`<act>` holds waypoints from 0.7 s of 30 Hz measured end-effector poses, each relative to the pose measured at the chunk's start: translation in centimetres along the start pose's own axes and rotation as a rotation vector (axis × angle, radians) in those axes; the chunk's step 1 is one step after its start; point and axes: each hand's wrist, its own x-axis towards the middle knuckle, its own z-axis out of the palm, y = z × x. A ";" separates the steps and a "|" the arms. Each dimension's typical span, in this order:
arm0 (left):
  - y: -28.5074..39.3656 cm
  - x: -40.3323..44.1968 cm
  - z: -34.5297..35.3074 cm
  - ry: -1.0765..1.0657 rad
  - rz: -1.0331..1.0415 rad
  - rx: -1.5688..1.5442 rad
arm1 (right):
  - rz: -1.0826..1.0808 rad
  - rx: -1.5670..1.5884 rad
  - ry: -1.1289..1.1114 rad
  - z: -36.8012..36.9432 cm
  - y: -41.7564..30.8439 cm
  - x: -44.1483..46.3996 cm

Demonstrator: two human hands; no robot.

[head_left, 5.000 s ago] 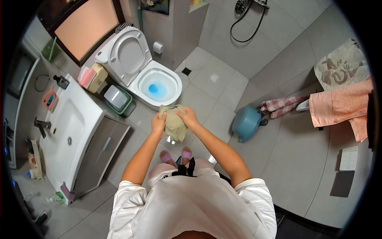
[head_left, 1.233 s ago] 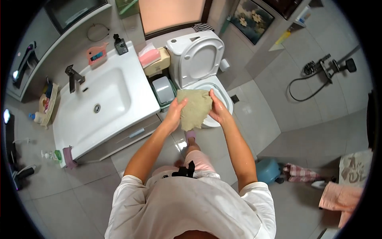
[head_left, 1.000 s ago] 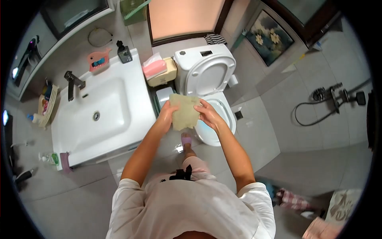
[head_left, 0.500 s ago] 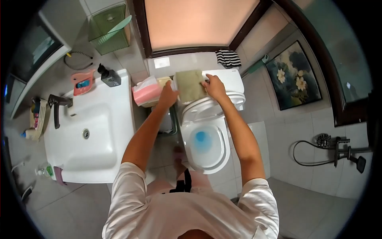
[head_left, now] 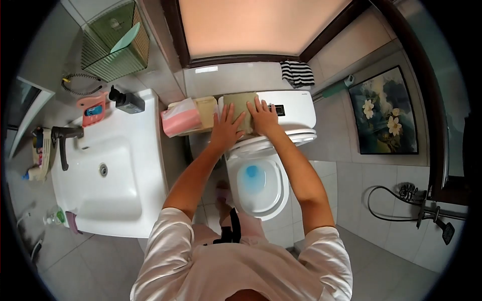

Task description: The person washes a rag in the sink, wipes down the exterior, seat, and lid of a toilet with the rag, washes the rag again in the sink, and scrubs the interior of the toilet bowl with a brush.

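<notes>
A folded olive-green cloth (head_left: 240,101) lies on the left part of the white toilet tank lid (head_left: 296,105). My left hand (head_left: 227,131) rests on its front left part with the fingers spread. On its right edge lies my right hand (head_left: 263,117), fingers stretched out flat. Both hands cover part of the cloth. Just right of my right hand is the dark flush button (head_left: 279,110). A pink and white soft pack (head_left: 182,118), which looks like tissues, sits left of the cloth on a beige surface (head_left: 207,111).
Below the tank, the toilet bowl (head_left: 261,188) has its lid raised and blue water inside. A washbasin (head_left: 113,185) with a dark soap pump bottle (head_left: 129,102) stands to the left. A striped cloth (head_left: 297,74) hangs behind the tank; a framed picture (head_left: 384,113) is at right.
My left hand has moved right, from beside the soft pack onto the cloth. My right hand has shifted left onto the cloth's edge, uncovering the flush button. The view has tilted slightly.
</notes>
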 end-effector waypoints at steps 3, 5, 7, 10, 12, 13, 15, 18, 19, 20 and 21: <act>0.1 0.1 -0.3 -0.008 -0.005 0.012 | -0.005 0.053 0.005 -0.1 0.1 0.1; 0.6 -0.4 -1.0 -0.022 -0.006 0.021 | -0.006 0.090 -0.003 -0.4 0.0 -0.8; 1.1 -0.8 -2.2 0.033 -0.026 0.002 | -0.002 0.102 0.291 -1.0 0.0 -1.9; 1.3 -2.3 -2.2 0.295 0.041 -0.056 | 0.044 0.314 0.495 -2.4 -0.4 -4.0; 2.2 -3.7 -2.7 0.355 0.072 -0.150 | 0.061 0.304 0.585 -3.0 -1.0 -6.2; 2.9 -4.4 -3.5 0.415 0.095 -0.243 | 0.071 0.293 0.676 -3.2 -1.4 -7.4; 4.3 -5.5 -4.6 0.417 0.154 -0.265 | 0.164 0.330 0.604 -2.9 -2.1 -9.9; 6.2 -7.5 -5.2 0.419 0.242 -0.334 | 0.152 0.294 0.924 -1.7 -3.2 -14.5; 7.1 -8.5 -5.6 0.419 0.252 -0.380 | 0.198 0.289 0.933 -1.0 -3.6 -16.3; 8.2 -9.8 -5.9 0.439 0.267 -0.413 | 0.224 0.303 0.952 -0.2 -4.0 -18.1; 9.0 -10.9 -5.8 0.414 0.306 -0.429 | 0.251 0.319 0.968 0.7 -4.5 -20.1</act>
